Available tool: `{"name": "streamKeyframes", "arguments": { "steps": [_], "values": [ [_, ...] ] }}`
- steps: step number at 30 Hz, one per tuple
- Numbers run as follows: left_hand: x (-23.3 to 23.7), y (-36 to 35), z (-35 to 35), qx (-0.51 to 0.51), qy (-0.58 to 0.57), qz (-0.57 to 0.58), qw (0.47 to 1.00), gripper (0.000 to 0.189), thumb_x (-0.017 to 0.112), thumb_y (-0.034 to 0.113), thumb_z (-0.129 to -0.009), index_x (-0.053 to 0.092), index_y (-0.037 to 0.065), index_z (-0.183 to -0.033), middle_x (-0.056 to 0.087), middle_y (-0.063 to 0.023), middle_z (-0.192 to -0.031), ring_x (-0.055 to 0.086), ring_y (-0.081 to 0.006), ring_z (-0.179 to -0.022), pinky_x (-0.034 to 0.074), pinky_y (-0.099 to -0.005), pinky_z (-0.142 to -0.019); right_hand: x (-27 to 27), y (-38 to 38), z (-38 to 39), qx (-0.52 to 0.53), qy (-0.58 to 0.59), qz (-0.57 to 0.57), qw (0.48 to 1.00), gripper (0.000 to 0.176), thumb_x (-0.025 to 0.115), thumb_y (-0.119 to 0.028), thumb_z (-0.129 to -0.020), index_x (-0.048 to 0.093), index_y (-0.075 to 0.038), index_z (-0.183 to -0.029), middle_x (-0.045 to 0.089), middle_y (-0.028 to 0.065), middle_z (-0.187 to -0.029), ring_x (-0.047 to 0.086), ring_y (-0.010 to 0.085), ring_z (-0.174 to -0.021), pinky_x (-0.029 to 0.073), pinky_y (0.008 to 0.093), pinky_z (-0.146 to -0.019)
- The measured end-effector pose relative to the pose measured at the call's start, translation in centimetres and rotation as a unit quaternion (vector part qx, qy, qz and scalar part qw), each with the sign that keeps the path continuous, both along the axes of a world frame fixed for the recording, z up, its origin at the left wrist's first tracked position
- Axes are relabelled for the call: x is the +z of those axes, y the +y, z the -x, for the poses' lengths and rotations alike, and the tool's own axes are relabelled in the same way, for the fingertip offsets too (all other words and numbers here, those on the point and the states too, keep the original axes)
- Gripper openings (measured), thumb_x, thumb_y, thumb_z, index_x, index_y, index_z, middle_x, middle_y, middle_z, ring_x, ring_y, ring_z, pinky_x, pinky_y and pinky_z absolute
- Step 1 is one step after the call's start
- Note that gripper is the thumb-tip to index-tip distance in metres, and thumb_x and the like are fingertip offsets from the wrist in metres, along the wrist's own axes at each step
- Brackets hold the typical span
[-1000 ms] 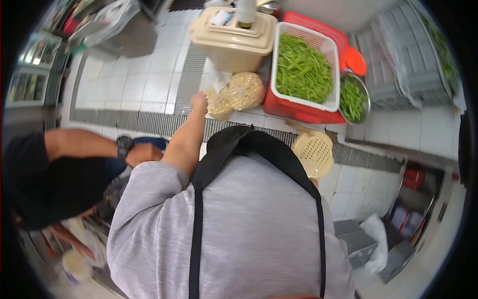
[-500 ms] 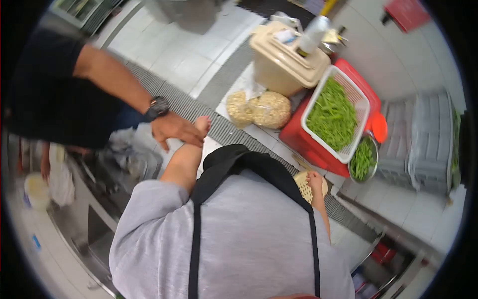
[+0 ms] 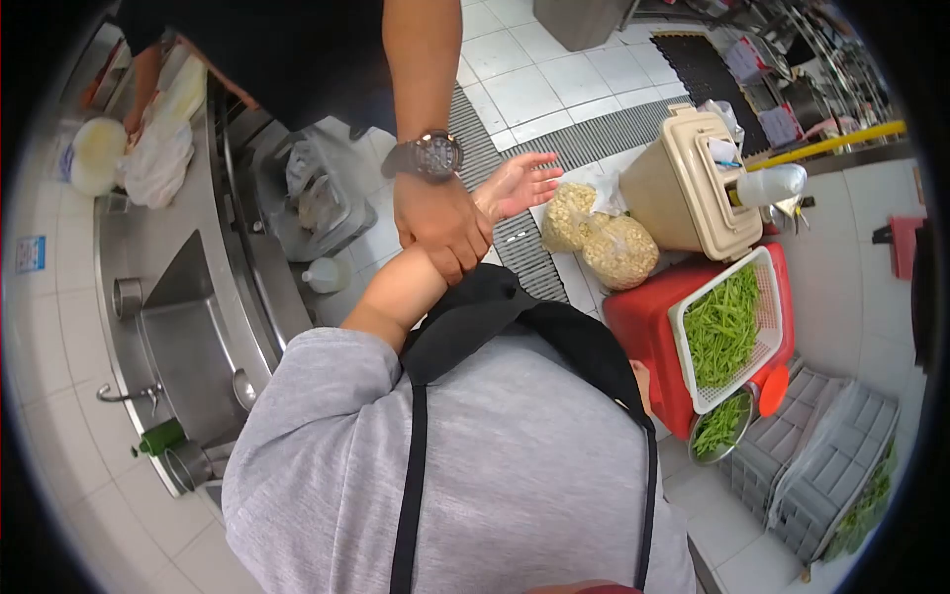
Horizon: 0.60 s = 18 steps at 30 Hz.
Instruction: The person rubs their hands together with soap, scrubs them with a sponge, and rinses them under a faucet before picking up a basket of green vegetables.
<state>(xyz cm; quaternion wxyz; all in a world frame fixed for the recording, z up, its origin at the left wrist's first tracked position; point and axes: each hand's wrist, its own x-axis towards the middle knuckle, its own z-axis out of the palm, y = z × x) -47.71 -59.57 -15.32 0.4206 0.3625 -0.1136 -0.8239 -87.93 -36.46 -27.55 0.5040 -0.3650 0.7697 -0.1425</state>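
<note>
My left hand (image 3: 517,186) is held out palm up, open, with fingers apart and nothing in it. A co-worker's hand (image 3: 442,226) is wrapped around my left forearm just below the wrist; a dark watch (image 3: 426,155) sits on that person's wrist. Close to my fingertips are clear bags of pale chopped pieces (image 3: 616,247), resting by a beige lidded bin (image 3: 683,188). My right hand is hidden beyond my apron (image 3: 495,307); only a sliver of skin shows at the apron's right edge.
On a red container (image 3: 643,327) stands a white basket (image 3: 683,346) of cut green vegetables, beside a metal bowl (image 3: 701,455) of greens. Grey crates (image 3: 831,465) are stacked at the right. A steel sink (image 3: 188,346) lies left; a floor grate (image 3: 524,252) runs ahead.
The co-worker's hand has gone from touching my left wrist to gripping the forearm. My left hand has opened outward. My right hand, earlier at a pale perforated object, has left view. The view has turned.
</note>
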Motion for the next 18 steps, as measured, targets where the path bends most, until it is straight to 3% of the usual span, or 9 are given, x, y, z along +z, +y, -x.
{"name": "streamKeyframes", "arguments": {
  "steps": [2,3,5,6,9,14,18],
  "values": [
    [1.6,0.6,-0.4,0.010,0.148,0.046,0.988,0.032,0.042,0.031,-0.084,0.045,0.007,-0.105,0.050,-0.0130,-0.104,0.051,-0.0207,-0.088,0.043,-0.0324,-0.077,-1.0,-2.7,0.2,0.032,-0.035,0.087,0.995,0.013,0.052,-0.015,-0.078,0.058,-0.004,-0.079,0.054,0.0034,-0.061,0.051,0.0112,-0.052,0.039,0.0237,-0.041],
    [2.5,0.9,-0.7,0.017,0.147,0.049,0.988,0.032,0.042,0.031,-0.084,0.045,0.007,-0.105,0.050,-0.0130,-0.104,0.051,-0.0207,-0.088,0.043,-0.0324,-0.077,-2.1,-4.2,0.4,0.013,-0.051,0.075,0.996,0.013,0.053,-0.015,-0.078,0.059,-0.003,-0.080,0.054,0.0031,-0.062,0.051,0.0109,-0.051,0.039,0.0232,-0.042],
    [4.7,1.7,-1.3,0.046,0.263,0.068,0.961,0.043,0.039,0.043,-0.083,0.043,0.007,-0.108,0.049,-0.0180,-0.106,0.051,-0.0281,-0.092,0.043,-0.0404,-0.077,-3.4,-6.9,0.2,0.022,-0.051,0.076,0.996,0.015,0.055,-0.017,-0.077,0.059,-0.003,-0.081,0.055,0.0026,-0.063,0.050,0.0104,-0.051,0.039,0.0222,-0.043],
    [5.2,1.9,-1.9,0.067,0.271,0.089,0.956,0.053,0.036,0.050,-0.082,0.039,0.007,-0.113,0.044,-0.0212,-0.113,0.048,-0.0333,-0.096,0.041,-0.0462,-0.080,-2.9,-8.3,0.0,0.050,-0.034,0.089,0.994,0.017,0.055,-0.019,-0.078,0.059,-0.003,-0.082,0.056,0.0024,-0.063,0.051,0.0102,-0.051,0.039,0.0217,-0.044],
    [7.1,2.9,-2.3,0.136,0.295,0.142,0.935,0.057,0.036,0.054,-0.080,0.037,0.008,-0.115,0.040,-0.0219,-0.116,0.046,-0.0341,-0.100,0.038,-0.0473,-0.084,1.3,-10.6,-1.9,0.078,-0.037,0.074,0.993,0.013,0.054,-0.018,-0.080,0.057,-0.006,-0.082,0.053,-0.0003,-0.063,0.050,0.0066,-0.052,0.037,0.0189,-0.042],
    [8.2,4.0,1.9,0.142,0.344,0.212,0.904,0.075,0.031,0.065,-0.075,0.030,0.008,-0.125,0.024,-0.0240,-0.130,0.028,-0.0378,-0.118,0.021,-0.0515,-0.097,2.1,-10.5,1.5,0.115,-0.067,0.083,0.988,0.013,0.053,-0.019,-0.081,0.054,-0.006,-0.084,0.053,-0.0012,-0.067,0.048,0.0057,-0.053,0.036,0.0184,-0.043],
    [7.9,4.7,5.3,0.144,0.338,0.221,0.903,0.077,0.029,0.066,-0.075,0.028,0.008,-0.126,0.023,-0.0242,-0.130,0.028,-0.0383,-0.118,0.021,-0.0521,-0.096,3.7,-8.4,5.1,0.069,-0.097,0.052,0.992,0.011,0.052,-0.017,-0.081,0.054,-0.006,-0.083,0.053,-0.0007,-0.068,0.047,0.0052,-0.052,0.036,0.0180,-0.043]
  ]
}}
